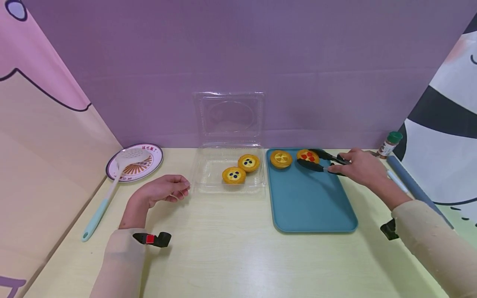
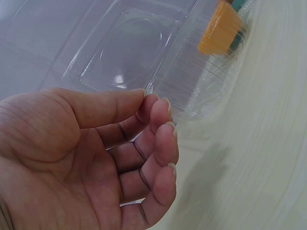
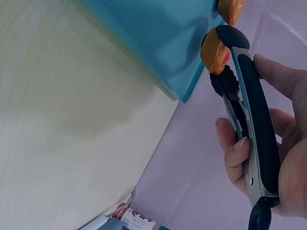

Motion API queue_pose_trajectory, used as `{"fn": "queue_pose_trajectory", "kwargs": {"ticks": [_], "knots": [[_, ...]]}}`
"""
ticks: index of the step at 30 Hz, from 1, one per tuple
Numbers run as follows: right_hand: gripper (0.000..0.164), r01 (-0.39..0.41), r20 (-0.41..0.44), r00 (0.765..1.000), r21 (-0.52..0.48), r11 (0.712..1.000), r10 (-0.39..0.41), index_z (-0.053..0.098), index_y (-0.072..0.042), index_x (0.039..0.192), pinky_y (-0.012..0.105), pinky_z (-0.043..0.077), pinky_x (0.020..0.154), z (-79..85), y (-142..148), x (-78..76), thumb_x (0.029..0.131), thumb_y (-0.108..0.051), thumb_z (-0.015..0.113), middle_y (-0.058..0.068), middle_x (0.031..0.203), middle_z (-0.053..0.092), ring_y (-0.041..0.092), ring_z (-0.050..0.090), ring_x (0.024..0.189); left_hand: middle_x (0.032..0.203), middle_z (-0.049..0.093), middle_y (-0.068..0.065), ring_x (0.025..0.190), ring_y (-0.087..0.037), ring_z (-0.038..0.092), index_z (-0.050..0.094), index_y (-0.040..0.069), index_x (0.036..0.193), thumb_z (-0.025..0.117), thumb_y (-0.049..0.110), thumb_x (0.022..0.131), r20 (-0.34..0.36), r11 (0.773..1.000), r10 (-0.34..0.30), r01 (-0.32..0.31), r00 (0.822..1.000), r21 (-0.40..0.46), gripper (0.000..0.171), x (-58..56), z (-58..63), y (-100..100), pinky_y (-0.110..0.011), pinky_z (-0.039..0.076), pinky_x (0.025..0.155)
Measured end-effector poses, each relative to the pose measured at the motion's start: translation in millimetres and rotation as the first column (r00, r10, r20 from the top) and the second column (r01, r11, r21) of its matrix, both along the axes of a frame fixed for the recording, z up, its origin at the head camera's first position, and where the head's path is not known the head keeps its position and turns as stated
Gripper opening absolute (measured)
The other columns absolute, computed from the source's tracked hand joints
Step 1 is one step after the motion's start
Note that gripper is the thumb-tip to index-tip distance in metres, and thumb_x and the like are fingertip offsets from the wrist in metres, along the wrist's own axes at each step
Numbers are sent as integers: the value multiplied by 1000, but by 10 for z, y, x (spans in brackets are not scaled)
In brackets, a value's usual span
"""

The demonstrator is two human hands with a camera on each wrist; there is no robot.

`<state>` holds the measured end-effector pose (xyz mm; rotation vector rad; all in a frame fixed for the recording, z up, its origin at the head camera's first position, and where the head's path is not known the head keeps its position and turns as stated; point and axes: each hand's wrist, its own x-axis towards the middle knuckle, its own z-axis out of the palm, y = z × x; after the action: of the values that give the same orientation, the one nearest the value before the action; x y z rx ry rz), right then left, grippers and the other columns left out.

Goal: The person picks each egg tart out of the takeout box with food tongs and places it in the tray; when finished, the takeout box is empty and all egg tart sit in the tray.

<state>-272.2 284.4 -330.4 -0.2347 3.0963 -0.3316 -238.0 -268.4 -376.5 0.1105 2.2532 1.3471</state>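
My right hand (image 1: 359, 165) grips black and silver tongs (image 3: 259, 120) over the back right of a blue tray (image 1: 313, 207). Between the tong tips is an egg tart with red pieces on top (image 1: 308, 156). Left of it on the tray lies an egg tart with yellow pieces (image 1: 281, 159). My left hand (image 1: 164, 189) has its fingers loosely curled, thumb near the index fingertip, just beside the left edge of an open clear plastic container (image 1: 208, 169). Two egg tarts with dark blue berries (image 1: 234, 175) lie in the container's right half, its lid (image 1: 231, 116) standing up behind.
At the left, a patterned plate (image 1: 158, 159) carries a white slotted turner (image 1: 132, 156) whose light blue handle (image 1: 95, 219) reaches onto the table. A small jar with a green cap (image 1: 389, 145) lies tilted at the far right. A purple backdrop (image 1: 231, 49) rises behind the table.
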Motion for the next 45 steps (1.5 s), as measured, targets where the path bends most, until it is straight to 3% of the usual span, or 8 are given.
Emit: {"fn": "queue_pose_trajectory", "kwargs": {"ticks": [8,35,45], "knots": [[81,-12,-14,1000,15,1000,12,57,1,137,32,44,52,-31,-13,-10,87,-61,67,28,125,60,33,64,86,92,61,-3,83,-16,58,56,-2,112,51,24,105,-5,1000,1,-1,1000,7,28,-9,-29,-13,-33,50,80],[79,-2,14,1000,17,1000,2,55,0,139,32,46,53,-48,-46,-52,87,-58,67,30,126,59,39,64,96,92,61,-3,83,-16,58,55,-4,113,52,24,105,-5,1000,-2,2,1000,1,29,9,3,-4,-32,50,79],[80,4,17,1000,14,1000,-4,54,1,139,31,46,51,-54,-43,-52,87,-59,68,29,123,61,35,63,91,93,60,-3,85,-17,58,55,-3,113,51,24,105,-4,1000,-3,3,1000,-1,29,6,-7,-2,-33,50,80]]}}
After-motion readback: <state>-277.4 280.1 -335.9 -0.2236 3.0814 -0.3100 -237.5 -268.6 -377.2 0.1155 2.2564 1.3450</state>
